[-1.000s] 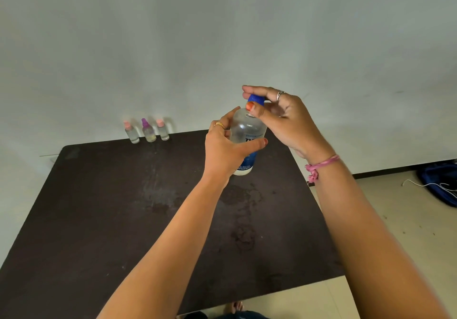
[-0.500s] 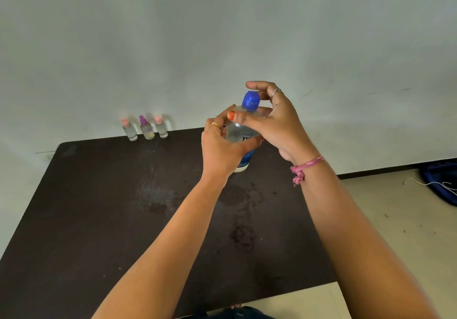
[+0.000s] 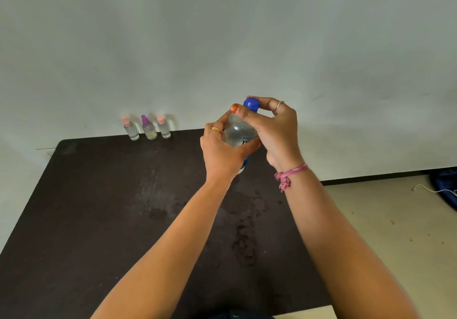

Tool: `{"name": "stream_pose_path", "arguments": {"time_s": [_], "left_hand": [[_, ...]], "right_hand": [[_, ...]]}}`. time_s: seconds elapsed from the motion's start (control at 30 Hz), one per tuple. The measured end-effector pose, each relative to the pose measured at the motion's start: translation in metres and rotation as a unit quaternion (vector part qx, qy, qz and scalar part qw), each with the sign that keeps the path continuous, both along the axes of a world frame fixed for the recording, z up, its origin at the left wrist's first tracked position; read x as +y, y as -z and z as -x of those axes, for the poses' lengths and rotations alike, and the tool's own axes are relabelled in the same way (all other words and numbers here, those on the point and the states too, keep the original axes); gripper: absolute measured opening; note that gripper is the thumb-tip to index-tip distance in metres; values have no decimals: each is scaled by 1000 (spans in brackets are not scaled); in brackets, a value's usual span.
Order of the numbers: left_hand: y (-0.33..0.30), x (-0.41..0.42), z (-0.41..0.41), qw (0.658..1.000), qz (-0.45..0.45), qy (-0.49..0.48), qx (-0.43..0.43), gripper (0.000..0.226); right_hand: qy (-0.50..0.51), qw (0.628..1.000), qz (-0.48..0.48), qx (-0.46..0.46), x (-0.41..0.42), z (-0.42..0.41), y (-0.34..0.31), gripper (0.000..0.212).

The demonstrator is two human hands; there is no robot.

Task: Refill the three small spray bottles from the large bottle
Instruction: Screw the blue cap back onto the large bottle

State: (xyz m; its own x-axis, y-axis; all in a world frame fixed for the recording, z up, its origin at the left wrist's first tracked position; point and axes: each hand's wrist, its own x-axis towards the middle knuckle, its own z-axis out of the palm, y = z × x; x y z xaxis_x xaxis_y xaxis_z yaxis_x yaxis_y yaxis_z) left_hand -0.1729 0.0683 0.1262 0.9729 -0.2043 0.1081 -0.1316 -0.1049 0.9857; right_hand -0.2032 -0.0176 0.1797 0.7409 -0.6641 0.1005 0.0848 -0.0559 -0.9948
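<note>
The left hand (image 3: 222, 150) wraps its grip round the clear, rounded plastic large bottle (image 3: 238, 133), held above the far edge of the dark, stained surface (image 3: 99, 207). The right hand (image 3: 274, 130) pinches the smooth blue cap (image 3: 251, 103). Fingers hide most of the label. Three small spray bottles (image 3: 149, 128) stand along the far edge, blurred.

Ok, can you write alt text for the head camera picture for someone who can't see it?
The left hand grips a large clear bottle above a dark table while the right hand pinches its blue cap. Three small spray bottles stand at the table's far edge.
</note>
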Motion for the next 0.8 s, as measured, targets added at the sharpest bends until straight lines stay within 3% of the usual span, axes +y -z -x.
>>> {"name": "stream_pose_path", "arguments": {"time_s": [0.13, 0.4, 0.63, 0.8], "left_hand": [[4, -2, -12, 1000, -9, 0, -2, 82], [12, 4, -46, 999, 10, 33, 41, 82], [30, 5, -63, 993, 6, 79, 84, 86], [47, -1, -74, 992, -13, 100, 81, 78]], "right_hand": [[6, 999, 37, 14, 1, -16, 7, 36], [-204, 972, -104, 59, -30, -31, 35, 75], [-230, 962, -84, 121, -38, -37, 61, 65], [-172, 973, -27, 153, -43, -51, 78, 67]]}}
